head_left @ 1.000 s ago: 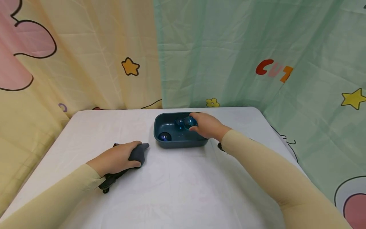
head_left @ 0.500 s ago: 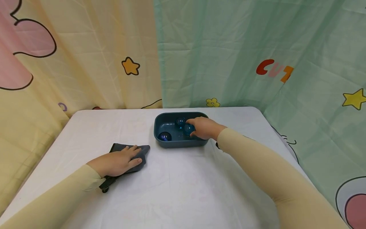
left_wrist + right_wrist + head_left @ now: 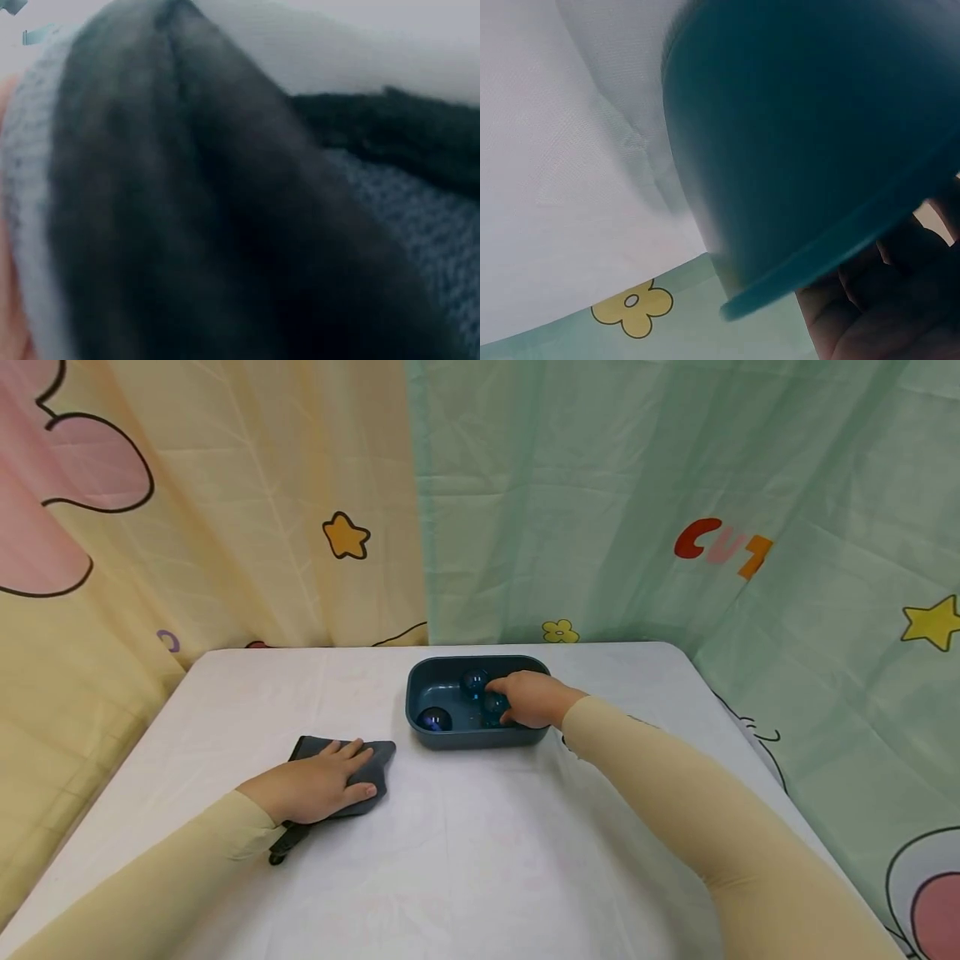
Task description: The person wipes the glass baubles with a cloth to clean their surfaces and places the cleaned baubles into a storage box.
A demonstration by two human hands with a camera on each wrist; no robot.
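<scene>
My left hand [image 3: 321, 783] lies with fingers spread on a dark grey cloth [image 3: 378, 768] with black edging. In the left wrist view the cloth [image 3: 420, 225] fills most of the picture, blurred. My right hand [image 3: 532, 697] reaches over the right side of a dark teal basin [image 3: 480, 739], thumb and fingers around a see-through blue ball [image 3: 494, 704]. A second blue ball [image 3: 474, 681] sits just behind it, and a darker blue-purple ball [image 3: 434, 719] rests in the front left corner. From the right wrist, the basin's outer wall [image 3: 802, 150] hides the balls.
A white-covered table [image 3: 465, 868] carries everything. Curtains hang close behind it, yellow [image 3: 247, 527] on the left and green [image 3: 570, 510] on the right.
My left hand has let go of the bunched cloth and flattened out on it; the cloth is spread wider. My right hand has lowered the blue ball into the basin and toward its front.
</scene>
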